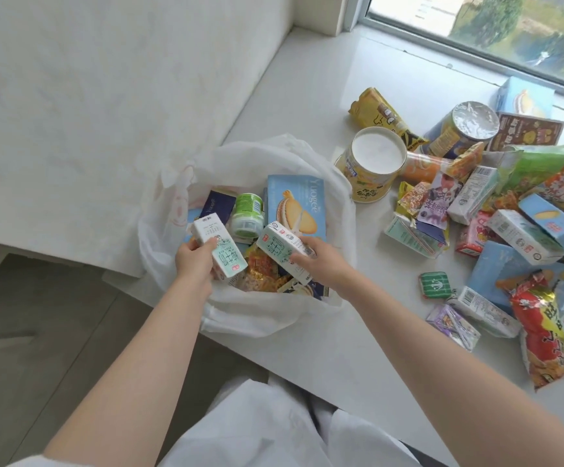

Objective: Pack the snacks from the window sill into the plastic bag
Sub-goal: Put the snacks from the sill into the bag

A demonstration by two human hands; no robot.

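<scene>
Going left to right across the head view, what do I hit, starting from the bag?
Plastic bag → left hand → green jar → right hand → yellow tub → green tin → red snack bag.

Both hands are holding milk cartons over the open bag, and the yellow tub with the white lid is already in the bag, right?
Not quite. The head view shows the left hand and right hand each holding a milk carton over the open bag, but the yellow tub is not in the bag: it sits on the sill beside it.
</scene>
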